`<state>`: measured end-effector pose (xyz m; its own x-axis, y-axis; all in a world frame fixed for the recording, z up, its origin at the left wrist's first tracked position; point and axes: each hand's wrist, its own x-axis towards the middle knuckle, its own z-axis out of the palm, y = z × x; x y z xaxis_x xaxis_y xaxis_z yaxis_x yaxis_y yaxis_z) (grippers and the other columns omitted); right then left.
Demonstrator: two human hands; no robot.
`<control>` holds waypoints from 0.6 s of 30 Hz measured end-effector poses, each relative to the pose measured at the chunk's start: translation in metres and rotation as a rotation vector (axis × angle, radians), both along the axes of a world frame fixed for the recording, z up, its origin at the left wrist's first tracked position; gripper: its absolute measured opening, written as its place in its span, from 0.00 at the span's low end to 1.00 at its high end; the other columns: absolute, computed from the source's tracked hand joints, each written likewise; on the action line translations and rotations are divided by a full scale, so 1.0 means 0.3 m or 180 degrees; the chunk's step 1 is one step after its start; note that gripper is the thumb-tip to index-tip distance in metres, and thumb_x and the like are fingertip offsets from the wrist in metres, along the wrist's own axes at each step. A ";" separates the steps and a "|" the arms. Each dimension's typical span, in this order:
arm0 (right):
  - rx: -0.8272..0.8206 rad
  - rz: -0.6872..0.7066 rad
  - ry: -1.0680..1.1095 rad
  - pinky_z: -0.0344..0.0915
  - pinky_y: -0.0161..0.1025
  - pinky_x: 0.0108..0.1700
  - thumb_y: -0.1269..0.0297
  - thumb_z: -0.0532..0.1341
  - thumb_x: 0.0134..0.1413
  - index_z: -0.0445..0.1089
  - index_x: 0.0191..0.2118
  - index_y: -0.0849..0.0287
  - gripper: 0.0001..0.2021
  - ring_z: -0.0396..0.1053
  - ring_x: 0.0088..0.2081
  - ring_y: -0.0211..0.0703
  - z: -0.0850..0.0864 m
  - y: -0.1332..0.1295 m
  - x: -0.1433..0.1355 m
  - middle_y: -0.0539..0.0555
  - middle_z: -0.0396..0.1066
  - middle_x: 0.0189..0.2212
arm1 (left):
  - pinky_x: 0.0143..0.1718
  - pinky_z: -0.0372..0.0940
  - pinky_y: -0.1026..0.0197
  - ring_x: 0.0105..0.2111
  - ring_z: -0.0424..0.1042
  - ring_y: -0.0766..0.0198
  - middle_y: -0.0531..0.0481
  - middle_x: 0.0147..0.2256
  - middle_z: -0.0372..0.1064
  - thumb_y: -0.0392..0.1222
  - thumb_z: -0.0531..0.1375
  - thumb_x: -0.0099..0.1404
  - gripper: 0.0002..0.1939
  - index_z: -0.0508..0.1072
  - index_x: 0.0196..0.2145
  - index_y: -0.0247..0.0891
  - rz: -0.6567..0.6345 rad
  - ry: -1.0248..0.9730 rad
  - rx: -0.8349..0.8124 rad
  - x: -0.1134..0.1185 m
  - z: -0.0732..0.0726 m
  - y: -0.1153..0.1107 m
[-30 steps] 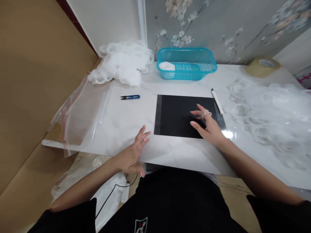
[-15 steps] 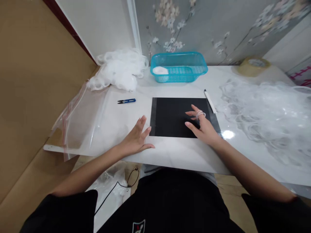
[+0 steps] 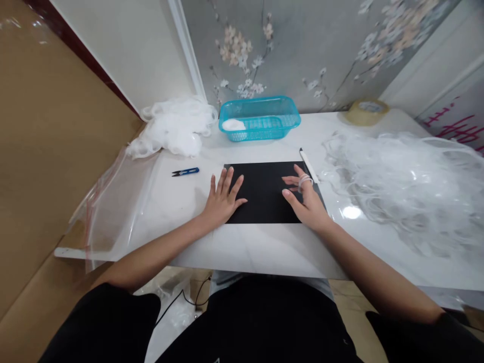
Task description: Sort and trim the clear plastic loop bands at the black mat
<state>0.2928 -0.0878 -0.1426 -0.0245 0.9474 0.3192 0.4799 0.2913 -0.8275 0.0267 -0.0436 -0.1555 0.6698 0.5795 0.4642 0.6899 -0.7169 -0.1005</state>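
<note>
A black sheet lies flat on the white table. My left hand is open, its fingers spread over the left edge of that sheet. Over the right part of the sheet is my right hand, fingers apart and loosely bent, thumb separate. Thin white rings are looped around a finger of the right hand; whether this hand touches the sheet I cannot tell. A white pen-like tool with a dark tip lies at the sheet's upper right corner. Blue thread snips rest to the left.
A blue plastic basket with something white inside stands at the back. White rings are heaped in a pile at back left and a wide pile at right. Clear bags hang over the left edge. A tape roll sits at back right.
My left hand has moved right and forward from beside the black sheet onto its left edge, its fingers spreading. The right hand stays over the sheet. The camera view has shifted.
</note>
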 end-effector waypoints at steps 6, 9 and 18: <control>-0.0068 -0.0014 0.0338 0.64 0.56 0.53 0.51 0.55 0.61 0.42 0.68 0.57 0.35 0.64 0.54 0.53 -0.018 0.005 -0.008 0.64 0.65 0.52 | 0.63 0.35 0.37 0.67 0.33 0.44 0.30 0.67 0.35 0.59 0.44 0.71 0.36 0.48 0.66 0.32 0.0589 -0.0107 -0.0736 0.054 -0.003 0.179; -0.0183 0.0167 0.0992 0.59 0.55 0.57 0.50 0.55 0.61 0.45 0.67 0.55 0.33 0.62 0.56 0.50 0.014 0.002 -0.031 0.63 0.64 0.55 | 0.64 0.28 0.39 0.67 0.31 0.45 0.30 0.66 0.36 0.64 0.48 0.67 0.39 0.54 0.64 0.29 0.0523 -0.0787 -0.1213 0.104 0.039 0.227; -0.0419 0.0731 0.3743 0.53 0.48 0.63 0.33 0.45 0.56 0.70 0.50 0.51 0.32 0.55 0.64 0.46 0.424 0.093 -0.089 0.52 0.63 0.59 | 0.54 0.62 0.48 0.52 0.68 0.49 0.37 0.50 0.69 0.64 0.37 0.70 0.35 0.71 0.45 0.32 -0.1170 -0.4985 -0.4979 0.297 0.520 0.109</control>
